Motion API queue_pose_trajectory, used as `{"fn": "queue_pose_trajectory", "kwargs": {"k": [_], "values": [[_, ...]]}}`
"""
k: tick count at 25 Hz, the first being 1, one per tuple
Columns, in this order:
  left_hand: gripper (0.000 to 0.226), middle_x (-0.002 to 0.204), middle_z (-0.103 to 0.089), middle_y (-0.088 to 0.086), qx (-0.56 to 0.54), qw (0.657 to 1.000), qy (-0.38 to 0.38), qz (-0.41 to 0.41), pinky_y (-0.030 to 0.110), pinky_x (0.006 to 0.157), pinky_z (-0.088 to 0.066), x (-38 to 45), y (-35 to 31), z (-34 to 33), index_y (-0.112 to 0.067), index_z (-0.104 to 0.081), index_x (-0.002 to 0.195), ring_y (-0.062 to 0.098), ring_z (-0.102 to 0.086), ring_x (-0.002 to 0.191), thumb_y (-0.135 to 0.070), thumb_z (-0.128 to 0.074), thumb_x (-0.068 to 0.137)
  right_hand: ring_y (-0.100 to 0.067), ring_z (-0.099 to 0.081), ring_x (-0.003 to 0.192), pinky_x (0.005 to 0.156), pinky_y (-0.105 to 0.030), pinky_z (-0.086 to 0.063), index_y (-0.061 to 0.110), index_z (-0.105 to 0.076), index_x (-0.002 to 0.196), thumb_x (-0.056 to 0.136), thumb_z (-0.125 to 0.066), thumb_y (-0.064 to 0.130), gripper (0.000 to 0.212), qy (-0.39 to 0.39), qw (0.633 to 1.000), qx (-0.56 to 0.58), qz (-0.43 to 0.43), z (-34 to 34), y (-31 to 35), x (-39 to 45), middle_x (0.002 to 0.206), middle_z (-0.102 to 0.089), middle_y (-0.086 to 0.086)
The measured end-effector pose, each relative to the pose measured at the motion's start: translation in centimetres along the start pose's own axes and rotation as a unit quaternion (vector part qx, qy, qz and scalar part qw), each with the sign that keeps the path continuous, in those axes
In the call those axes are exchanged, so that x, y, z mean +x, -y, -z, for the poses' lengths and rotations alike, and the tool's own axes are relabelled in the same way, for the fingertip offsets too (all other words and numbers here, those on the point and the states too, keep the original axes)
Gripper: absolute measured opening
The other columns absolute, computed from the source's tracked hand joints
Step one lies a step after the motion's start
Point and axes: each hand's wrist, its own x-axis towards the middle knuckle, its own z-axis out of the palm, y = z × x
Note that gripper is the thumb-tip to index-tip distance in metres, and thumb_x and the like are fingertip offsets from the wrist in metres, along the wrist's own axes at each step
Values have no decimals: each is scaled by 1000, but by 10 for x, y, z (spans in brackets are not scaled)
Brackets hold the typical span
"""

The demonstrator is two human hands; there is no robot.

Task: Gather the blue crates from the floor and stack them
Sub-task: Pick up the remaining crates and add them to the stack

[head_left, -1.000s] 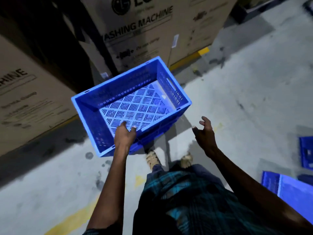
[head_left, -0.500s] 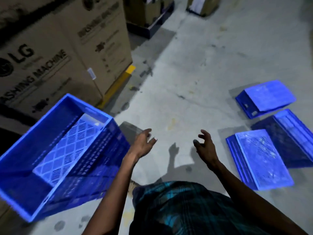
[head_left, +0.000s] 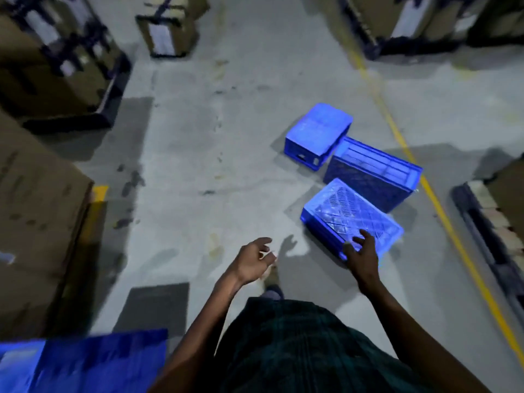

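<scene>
Three blue crates lie on the concrete floor ahead to the right. The nearest crate (head_left: 348,217) is upside down, its perforated bottom facing up. Behind it a second crate (head_left: 371,174) lies on its side, and a third crate (head_left: 317,134) is upside down farther back. My right hand (head_left: 361,255) hovers over the near corner of the nearest crate, fingers spread and holding nothing. Empty as well, my left hand (head_left: 253,260) is out over bare floor, its fingers apart. The crate I set down (head_left: 85,361) shows as a blue blur at the bottom left.
Large cardboard boxes (head_left: 37,199) line the left side, and more boxes on pallets (head_left: 170,26) stand at the back. A dark pallet (head_left: 487,231) sits at the right beyond a yellow floor line (head_left: 436,199). Open concrete floor (head_left: 198,154) stretches ahead.
My view has swung right, away from the set-down crate, which slid to the bottom left. The three floor crates moved toward the centre, and my right hand came over the nearest one.
</scene>
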Motion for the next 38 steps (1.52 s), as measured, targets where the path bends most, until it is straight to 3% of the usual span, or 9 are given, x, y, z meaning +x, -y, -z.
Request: {"fn": "queue_pose_trajectory", "kwargs": {"k": [4,8,12,17,24,28,32,36,38], "values": [[29,98,-68,6,64,994,54,-67,23,80,-49,99,-60,-19,-16,-63,120,20,-65,87,-17,-66,92,-30,-62,78,80,-34,-47,8,-34,145,92,-63,12,61,-99,995,-26,16,45,-1,43,124,-52,-5],[32,102,-67,5,119,975,147,-121,9,69,-46,180,-125,-53,-7,-61,124,18,-65,91,-13,-65,92,-31,-63,79,84,-42,-51,10,-31,145,91,-62,10,62,-183,980,-21,-76,90,2,75,126,-50,-5],[41,113,-68,9,137,952,209,-176,17,77,-44,257,-199,-85,-11,-59,132,18,-65,100,-23,-65,93,-35,-65,88,86,-52,-53,13,-31,144,92,-61,12,60,-260,958,0,-119,120,18,119,134,-53,-14],[41,112,-68,13,112,952,232,-168,33,87,-53,321,-251,-115,-9,-58,131,19,-64,95,-22,-65,93,-26,-66,88,77,-38,-52,18,-29,146,95,-59,17,59,-224,966,-35,-121,149,20,154,134,-53,-8],[48,111,-70,5,191,941,244,-137,40,92,-52,367,-274,-195,-14,-54,136,23,-65,105,-31,-63,93,-27,-65,86,73,-35,-50,18,-30,145,95,-59,17,58,-158,974,-23,-160,204,-30,225,135,-53,-10],[49,113,-68,12,217,951,201,-90,37,96,-49,383,-277,-248,-11,-53,137,27,-64,107,-28,-64,93,-28,-66,82,71,-28,-45,12,-34,146,93,-60,11,58,-47,983,-62,-166,240,-73,287,133,-55,-14],[50,112,-69,14,224,957,183,-34,37,95,-50,413,-260,-299,-12,-52,137,29,-65,106,-29,-65,92,-36,-59,114,90,-36,-45,0,-40,142,87,-63,4,59,33,977,-140,-156,256,-122,353,131,-56,-21],[52,108,-70,13,209,958,196,15,38,91,-51,460,-232,-367,-12,-51,139,31,-64,103,-32,-64,92,-34,-60,114,94,-42,-49,3,-45,137,87,-59,8,52,55,971,-137,-189,249,-189,413,125,-60,-18],[51,110,-69,16,212,954,211,21,40,90,-51,489,-207,-398,-10,-49,141,33,-64,104,-25,-63,94,-31,-60,114,90,-31,-45,5,-46,137,88,-59,9,51,44,969,-122,-209,236,-215,440,125,-60,-16]]}}
